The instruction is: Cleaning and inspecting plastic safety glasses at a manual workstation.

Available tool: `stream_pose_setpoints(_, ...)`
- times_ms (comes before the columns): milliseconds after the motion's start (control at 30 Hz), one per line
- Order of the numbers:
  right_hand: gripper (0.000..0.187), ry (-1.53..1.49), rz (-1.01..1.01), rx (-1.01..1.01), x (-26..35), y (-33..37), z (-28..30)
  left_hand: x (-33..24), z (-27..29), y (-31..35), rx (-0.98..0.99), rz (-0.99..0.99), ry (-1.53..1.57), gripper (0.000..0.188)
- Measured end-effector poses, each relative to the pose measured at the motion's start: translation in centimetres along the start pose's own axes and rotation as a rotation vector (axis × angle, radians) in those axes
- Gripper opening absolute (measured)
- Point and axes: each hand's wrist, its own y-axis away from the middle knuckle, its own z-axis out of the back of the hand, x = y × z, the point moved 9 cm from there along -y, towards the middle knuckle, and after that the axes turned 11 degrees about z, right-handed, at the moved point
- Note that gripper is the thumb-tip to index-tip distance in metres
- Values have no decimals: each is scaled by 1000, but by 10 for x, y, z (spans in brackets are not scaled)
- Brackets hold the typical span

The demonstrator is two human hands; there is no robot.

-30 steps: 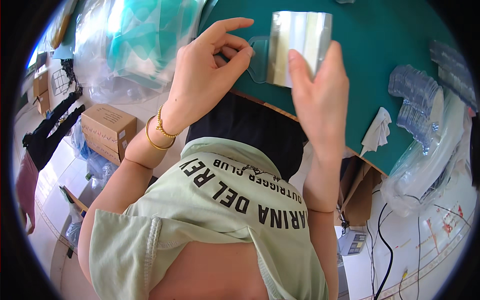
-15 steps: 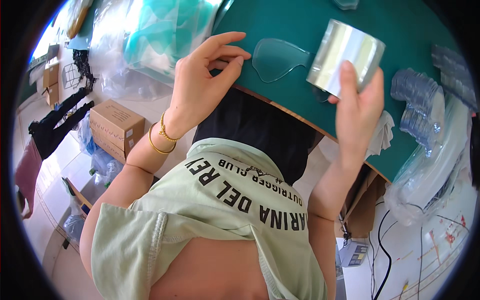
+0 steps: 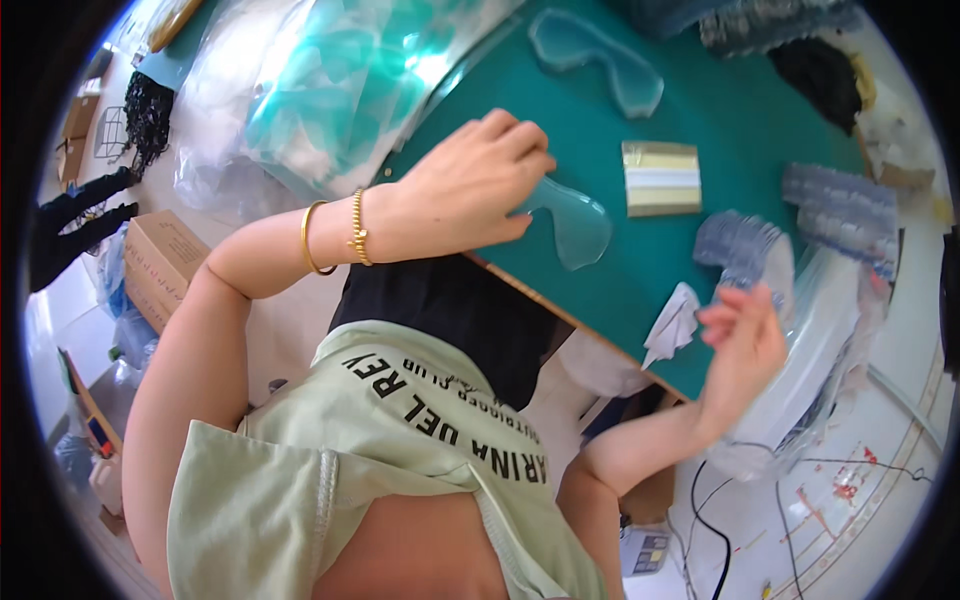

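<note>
My left hand (image 3: 465,190), wearing two gold bracelets, is over the table's near edge. Its curled fingers cover one lobe of a clear, goggle-shaped plastic lens (image 3: 582,232) and appear to grip it; the contact under the fingers is hidden. To the right, my right hand (image 3: 748,340) is blurred, with loosely bent fingers apart and nothing visible in them. It is beside a stack of clear lens-shaped pieces (image 3: 735,245) and a crumpled white cloth (image 3: 676,322). A flat cream-and-white striped block in clear wrap (image 3: 662,180) lies on the green tabletop (image 3: 640,275).
Another clear lens (image 3: 600,60) lies farther back. Plastic bags with teal contents (image 3: 330,90) fill the left side. More stacked clear pieces (image 3: 840,210) and a long plastic bag (image 3: 810,340) are at the right edge. A cardboard box (image 3: 165,265) stands at left; cables (image 3: 715,520) cross the floor.
The striped block has gone from my right hand onto the table. My right hand moved toward the lens stack and cloth. My left hand moved over the lens. The view has shifted.
</note>
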Motion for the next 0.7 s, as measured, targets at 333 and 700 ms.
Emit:
stream_pose_setpoints(333, 45, 691, 342, 109, 11, -59, 63, 11, 32, -78, -88, -22, -167, 27)
stream_pose_setpoints(700, 29, 616, 387, -6, 20, -52, 81, 48, 52, -123, -308, 6, -93, 36)
